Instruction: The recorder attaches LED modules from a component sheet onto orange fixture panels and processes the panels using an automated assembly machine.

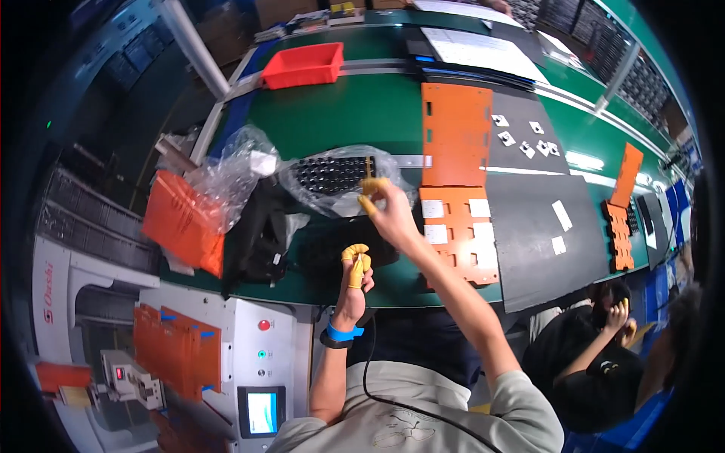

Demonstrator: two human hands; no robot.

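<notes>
Black parts (332,174) in clear plastic (341,204) sit mid-frame on green bench (347,113). Right hand (391,213) at their right edge, fingers curled, can't tell if gripping. Left hand (355,279) below, fingers pinched together, contents unclear.

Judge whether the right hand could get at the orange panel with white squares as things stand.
Likely yes: the right hand is just left of the orange panel, and nothing visible stands between them, so the way looks free.

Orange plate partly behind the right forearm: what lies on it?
Four white squares show on the orange plate; the right forearm hides part of its lower left.
</notes>
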